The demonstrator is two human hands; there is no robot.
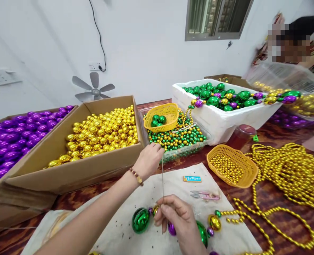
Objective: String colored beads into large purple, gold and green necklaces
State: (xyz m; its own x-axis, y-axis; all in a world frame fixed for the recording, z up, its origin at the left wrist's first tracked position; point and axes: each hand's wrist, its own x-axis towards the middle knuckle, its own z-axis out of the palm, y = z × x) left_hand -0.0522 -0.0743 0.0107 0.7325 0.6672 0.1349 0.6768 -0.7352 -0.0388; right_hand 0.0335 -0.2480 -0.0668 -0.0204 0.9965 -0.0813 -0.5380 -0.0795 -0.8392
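As far as could be judged, the step in hand was the tightening of a thread (162, 177) at a strand of glossy beads (202, 233), and for the next move a steady pull was called for, with the joint firmly pinched so that no bead would slip. The thread was stretched straight, nearly upright, between the two hands. By the left hand (149, 159), raised and well forward of the other, its upper end was grasped with the fingers curled closed. By the right hand (174, 214), its lower end was pinched between the thumb and the fingers; the exact contact was partly hidden. Just left of the right hand, a gold bead (154, 210) and a large green bead (140, 220) were seen over an off-white cloth (114, 209), and a purple bead (172, 228) was partly covered by this hand. Beyond it, to its right, pink-handled thread snips (206, 195) were laid.
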